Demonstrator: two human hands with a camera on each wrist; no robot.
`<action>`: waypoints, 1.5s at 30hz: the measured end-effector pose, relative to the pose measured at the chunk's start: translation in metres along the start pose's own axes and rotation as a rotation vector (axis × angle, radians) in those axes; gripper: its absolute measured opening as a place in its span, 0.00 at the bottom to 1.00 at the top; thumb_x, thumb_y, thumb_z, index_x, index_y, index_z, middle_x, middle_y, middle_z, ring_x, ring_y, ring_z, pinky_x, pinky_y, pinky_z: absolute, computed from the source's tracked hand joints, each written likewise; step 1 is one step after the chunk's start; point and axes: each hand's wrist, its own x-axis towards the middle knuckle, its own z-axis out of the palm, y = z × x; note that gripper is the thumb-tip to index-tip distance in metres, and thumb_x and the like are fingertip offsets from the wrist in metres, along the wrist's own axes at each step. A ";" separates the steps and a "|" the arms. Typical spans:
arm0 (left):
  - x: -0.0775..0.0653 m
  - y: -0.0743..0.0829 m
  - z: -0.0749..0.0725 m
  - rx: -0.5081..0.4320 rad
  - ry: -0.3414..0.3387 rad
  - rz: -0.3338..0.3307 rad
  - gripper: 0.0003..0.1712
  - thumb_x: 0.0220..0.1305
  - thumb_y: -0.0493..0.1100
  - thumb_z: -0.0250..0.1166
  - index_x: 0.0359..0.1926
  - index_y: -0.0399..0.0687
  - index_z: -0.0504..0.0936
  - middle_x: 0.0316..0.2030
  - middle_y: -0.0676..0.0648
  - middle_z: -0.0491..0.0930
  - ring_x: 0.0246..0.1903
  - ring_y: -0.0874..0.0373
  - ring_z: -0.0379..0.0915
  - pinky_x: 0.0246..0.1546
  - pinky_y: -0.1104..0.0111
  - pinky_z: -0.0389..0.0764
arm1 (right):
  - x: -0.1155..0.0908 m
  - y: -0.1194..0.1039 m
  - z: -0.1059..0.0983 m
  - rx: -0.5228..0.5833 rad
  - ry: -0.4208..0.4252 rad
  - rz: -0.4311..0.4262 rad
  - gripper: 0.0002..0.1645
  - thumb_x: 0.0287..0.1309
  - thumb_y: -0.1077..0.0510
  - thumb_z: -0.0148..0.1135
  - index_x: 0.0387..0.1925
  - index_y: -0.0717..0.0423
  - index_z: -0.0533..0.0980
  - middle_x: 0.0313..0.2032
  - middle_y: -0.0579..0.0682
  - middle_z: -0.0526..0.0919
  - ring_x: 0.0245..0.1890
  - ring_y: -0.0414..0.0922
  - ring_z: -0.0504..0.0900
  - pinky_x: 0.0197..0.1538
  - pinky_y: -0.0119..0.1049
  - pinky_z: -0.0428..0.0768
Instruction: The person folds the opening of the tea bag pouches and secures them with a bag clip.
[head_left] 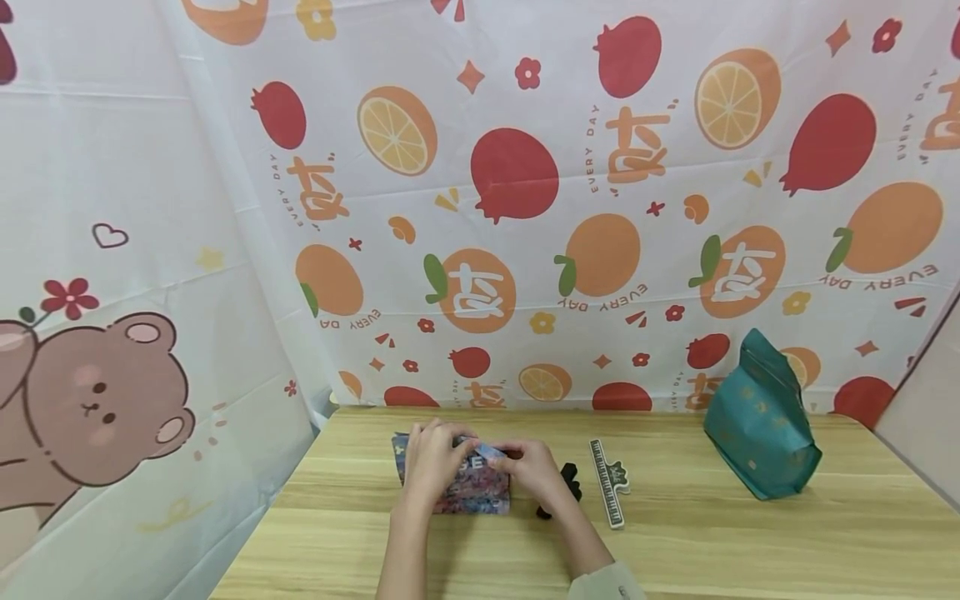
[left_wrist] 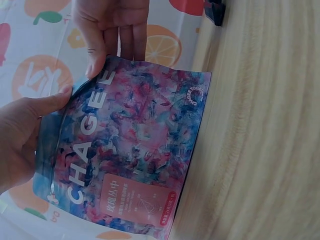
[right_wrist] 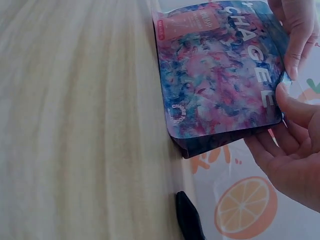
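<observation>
A multicoloured CHAGEE pouch (head_left: pixel 480 487), pink and blue with a pink label, stands on the wooden table between both hands. Its top edge is pinched by my left hand (head_left: pixel 431 458), thumb on the front and fingers behind. At the other end of that edge, my right hand (head_left: pixel 534 471) pinches the corner, its thumb close to the left thumb. In the left wrist view the pouch (left_wrist: pixel 135 130) shows its printed front. From the right wrist view, the side fold of the pouch (right_wrist: pixel 220 142) appears, with right-hand fingers (right_wrist: pixel 295 140) behind the top.
A black object (head_left: pixel 570 483) lies just right of my right hand, partly hidden by it. Beside it lies a flat piece with a piano-key pattern (head_left: pixel 609 487). A teal bag (head_left: pixel 765 425) stands at the right of the table (head_left: pixel 675 550). A fruit-print curtain (head_left: pixel 517 250) hangs behind.
</observation>
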 end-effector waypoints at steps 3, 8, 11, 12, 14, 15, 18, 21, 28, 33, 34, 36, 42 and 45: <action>0.000 0.000 0.000 -0.009 -0.003 -0.007 0.04 0.50 0.46 0.70 0.29 0.53 0.87 0.25 0.56 0.81 0.25 0.61 0.66 0.29 0.64 0.54 | 0.001 0.002 0.002 -0.007 0.055 0.014 0.13 0.51 0.56 0.67 0.40 0.56 0.82 0.37 0.50 0.82 0.39 0.46 0.78 0.41 0.46 0.76; 0.001 -0.001 0.000 -0.006 0.009 0.002 0.03 0.49 0.45 0.71 0.27 0.53 0.87 0.21 0.58 0.79 0.21 0.63 0.62 0.28 0.65 0.54 | 0.003 0.004 0.004 -0.040 0.127 0.028 0.13 0.46 0.54 0.70 0.35 0.54 0.84 0.35 0.49 0.83 0.40 0.47 0.78 0.41 0.44 0.76; 0.002 -0.001 0.000 0.004 0.013 0.007 0.03 0.49 0.46 0.71 0.26 0.54 0.87 0.18 0.59 0.78 0.19 0.63 0.59 0.27 0.65 0.54 | 0.004 0.003 0.005 -0.070 0.164 0.028 0.12 0.44 0.53 0.72 0.33 0.53 0.84 0.34 0.48 0.84 0.40 0.47 0.79 0.41 0.44 0.76; 0.002 -0.001 0.000 0.007 0.014 0.008 0.03 0.49 0.46 0.71 0.26 0.54 0.87 0.18 0.59 0.77 0.19 0.63 0.59 0.27 0.65 0.55 | 0.004 0.003 0.006 -0.078 0.175 0.027 0.12 0.43 0.53 0.72 0.32 0.53 0.85 0.34 0.48 0.84 0.40 0.47 0.79 0.41 0.44 0.76; 0.002 -0.001 0.000 0.005 0.015 0.010 0.03 0.49 0.46 0.71 0.26 0.54 0.87 0.17 0.59 0.77 0.19 0.63 0.59 0.27 0.65 0.55 | 0.004 0.004 0.007 -0.090 0.193 0.023 0.12 0.42 0.53 0.73 0.31 0.53 0.85 0.33 0.48 0.84 0.40 0.48 0.79 0.42 0.45 0.75; 0.002 -0.001 0.000 0.003 0.016 0.011 0.03 0.49 0.46 0.71 0.26 0.54 0.87 0.17 0.59 0.77 0.19 0.64 0.59 0.27 0.65 0.56 | 0.005 0.005 0.007 -0.095 0.201 0.026 0.11 0.42 0.53 0.73 0.31 0.53 0.85 0.33 0.48 0.84 0.41 0.48 0.79 0.42 0.45 0.75; 0.001 -0.001 -0.001 -0.013 0.014 0.012 0.03 0.49 0.45 0.71 0.26 0.54 0.87 0.18 0.58 0.78 0.19 0.63 0.61 0.28 0.65 0.56 | 0.005 0.004 0.007 -0.096 0.215 0.032 0.11 0.41 0.54 0.73 0.30 0.52 0.85 0.33 0.48 0.84 0.41 0.48 0.79 0.42 0.46 0.75; 0.001 -0.001 -0.002 -0.037 0.007 0.016 0.03 0.50 0.45 0.70 0.27 0.53 0.87 0.20 0.57 0.80 0.22 0.61 0.67 0.30 0.64 0.59 | 0.005 0.004 0.007 -0.086 0.220 0.041 0.11 0.40 0.54 0.74 0.30 0.53 0.85 0.32 0.48 0.84 0.40 0.49 0.79 0.43 0.46 0.75; 0.001 -0.004 -0.006 -0.075 -0.049 0.027 0.05 0.55 0.44 0.67 0.31 0.51 0.87 0.25 0.54 0.83 0.34 0.54 0.76 0.33 0.62 0.60 | 0.005 0.004 0.006 -0.076 0.198 0.034 0.12 0.41 0.55 0.74 0.30 0.55 0.85 0.32 0.49 0.84 0.40 0.48 0.79 0.42 0.45 0.75; 0.001 -0.007 -0.006 -0.092 -0.055 0.047 0.04 0.55 0.44 0.67 0.30 0.52 0.87 0.27 0.54 0.83 0.34 0.55 0.76 0.33 0.62 0.60 | 0.006 0.003 0.006 -0.072 0.189 0.036 0.12 0.41 0.55 0.74 0.30 0.56 0.85 0.32 0.49 0.84 0.40 0.49 0.79 0.44 0.46 0.75; 0.001 -0.008 -0.006 -0.106 -0.050 0.052 0.04 0.55 0.45 0.67 0.29 0.52 0.87 0.27 0.54 0.83 0.34 0.55 0.76 0.34 0.62 0.61 | 0.006 0.003 0.005 -0.070 0.188 0.038 0.12 0.41 0.55 0.74 0.30 0.56 0.85 0.32 0.49 0.84 0.40 0.49 0.79 0.44 0.47 0.74; 0.001 -0.009 -0.005 -0.133 -0.047 0.060 0.04 0.54 0.45 0.67 0.28 0.52 0.87 0.27 0.55 0.83 0.34 0.56 0.76 0.34 0.62 0.61 | 0.005 0.003 0.005 -0.068 0.182 0.043 0.12 0.41 0.55 0.74 0.30 0.56 0.85 0.32 0.49 0.84 0.41 0.49 0.79 0.46 0.48 0.73; -0.001 -0.013 -0.005 -0.190 -0.037 0.072 0.04 0.52 0.45 0.68 0.27 0.52 0.87 0.27 0.57 0.83 0.30 0.60 0.72 0.33 0.63 0.58 | 0.004 0.003 0.004 -0.063 0.164 0.052 0.14 0.40 0.54 0.74 0.31 0.56 0.85 0.33 0.49 0.84 0.42 0.49 0.78 0.48 0.51 0.71; -0.001 -0.014 -0.006 -0.202 -0.058 0.065 0.04 0.53 0.45 0.68 0.28 0.53 0.87 0.26 0.58 0.82 0.27 0.62 0.69 0.33 0.63 0.58 | 0.004 0.003 0.004 -0.065 0.158 0.047 0.14 0.40 0.54 0.74 0.31 0.56 0.85 0.34 0.49 0.84 0.43 0.50 0.78 0.48 0.51 0.71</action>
